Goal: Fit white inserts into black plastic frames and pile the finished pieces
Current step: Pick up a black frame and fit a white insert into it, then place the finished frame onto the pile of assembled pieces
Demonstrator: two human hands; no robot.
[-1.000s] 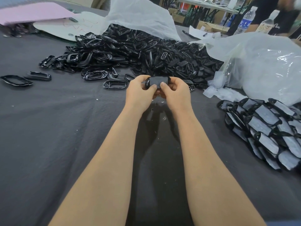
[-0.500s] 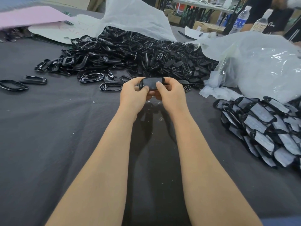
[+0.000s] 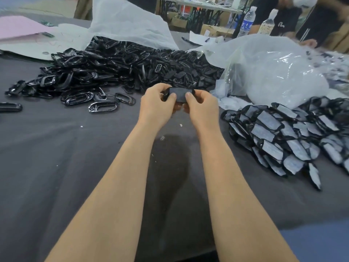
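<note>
A small black frame piece (image 3: 180, 94) is held above the middle of the dark table. My left hand (image 3: 157, 104) pinches its left end and my right hand (image 3: 202, 106) pinches its right end, thumbs pressed on its near face. Whether a white insert sits inside it I cannot tell. Behind my hands spreads a big heap of loose black frames (image 3: 120, 67). At the right lies a pile of finished pieces (image 3: 283, 137), black rims with pale grey-white inserts.
A large clear plastic bag (image 3: 272, 72) bulges at the back right, another white bag (image 3: 128, 21) behind the heap. Loose frames (image 3: 103, 106) lie left of my hands. A person (image 3: 294, 16) and water bottles (image 3: 246, 21) are at the far edge. Grey cloth (image 3: 75, 167) covers the table.
Both hands keep hold of the black piece and shift their thumbs on it; the view has drifted slightly, and the piece sits a little higher than a second ago.
</note>
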